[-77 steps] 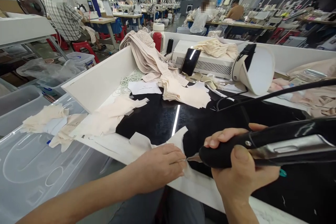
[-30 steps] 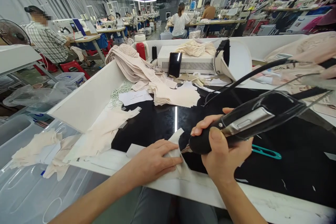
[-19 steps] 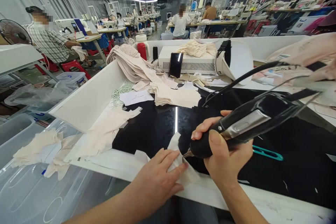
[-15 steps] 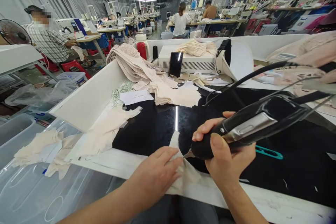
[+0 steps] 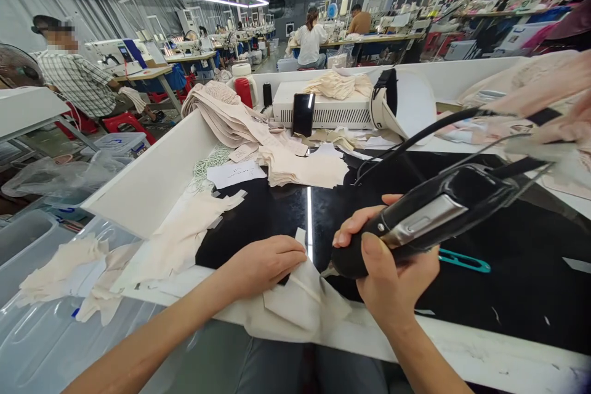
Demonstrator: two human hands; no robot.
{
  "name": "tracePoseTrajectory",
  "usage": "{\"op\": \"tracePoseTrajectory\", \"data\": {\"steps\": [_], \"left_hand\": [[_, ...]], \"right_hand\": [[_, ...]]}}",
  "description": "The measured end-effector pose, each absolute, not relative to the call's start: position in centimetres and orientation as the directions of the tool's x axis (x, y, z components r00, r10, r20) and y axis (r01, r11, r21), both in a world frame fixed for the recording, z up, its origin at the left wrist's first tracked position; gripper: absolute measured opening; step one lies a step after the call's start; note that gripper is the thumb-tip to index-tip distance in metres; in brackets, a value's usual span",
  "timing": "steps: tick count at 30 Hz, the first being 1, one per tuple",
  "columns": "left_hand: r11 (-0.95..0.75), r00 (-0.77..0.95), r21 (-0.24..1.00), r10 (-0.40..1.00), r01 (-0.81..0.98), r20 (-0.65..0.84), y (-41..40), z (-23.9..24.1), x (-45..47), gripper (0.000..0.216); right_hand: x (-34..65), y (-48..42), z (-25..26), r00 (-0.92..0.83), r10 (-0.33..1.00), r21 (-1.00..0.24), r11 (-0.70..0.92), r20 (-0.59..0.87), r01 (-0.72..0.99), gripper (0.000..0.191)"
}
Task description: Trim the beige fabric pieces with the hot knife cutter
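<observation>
My right hand [image 5: 392, 271] is wrapped round a black corded hand tool [image 5: 415, 221] with a silver lever along its side. Its thin metal tip points left, at the edge of a cream fabric piece [image 5: 300, 298]. The fabric drapes over the table's front edge. My left hand [image 5: 265, 263] has its fingers closed on the upper left of that piece, and a narrow pale end sticks up past the fingertips. Both hands are over the near edge of the black tabletop [image 5: 258, 215].
Stacked cream pieces [image 5: 300, 163] lie behind, near a phone [image 5: 303, 114] leaning on a white vented box [image 5: 332, 101]. More fabric [image 5: 170, 240] lies at left. A teal slotted tool [image 5: 464, 260] is at right. Clear plastic bins [image 5: 41, 345] stand at left; people sit at sewing tables beyond.
My left hand has moved up and left along the fabric, and more of the cream piece now shows spread below it. The tool stays in my right hand, slightly left in view.
</observation>
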State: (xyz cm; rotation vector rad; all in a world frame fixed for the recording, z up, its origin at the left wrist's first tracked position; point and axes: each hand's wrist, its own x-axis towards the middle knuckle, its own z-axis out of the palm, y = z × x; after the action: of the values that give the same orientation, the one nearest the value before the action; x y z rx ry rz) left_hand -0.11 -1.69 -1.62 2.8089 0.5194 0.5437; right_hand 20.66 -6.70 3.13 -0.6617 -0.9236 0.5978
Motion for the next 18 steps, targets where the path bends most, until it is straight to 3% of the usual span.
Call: {"op": "tracePoseTrajectory", "data": {"steps": [10,18], "left_hand": [[-0.949,0.921,0.139,0.310,0.283,0.238,-2.2,-0.3,-1.3,0.029],[-0.957,0.939,0.075,0.291,0.281,0.183,-2.9,0.2,-0.8,0.043]], "right_hand": [[20.4,-6.8,3.4,0.489,0.707,-0.741,0.650,0.510,-0.168,0.043],[20.6,-6.7,3.2,0.482,0.701,-0.744,0.654,0.526,-0.138,0.042]]}}
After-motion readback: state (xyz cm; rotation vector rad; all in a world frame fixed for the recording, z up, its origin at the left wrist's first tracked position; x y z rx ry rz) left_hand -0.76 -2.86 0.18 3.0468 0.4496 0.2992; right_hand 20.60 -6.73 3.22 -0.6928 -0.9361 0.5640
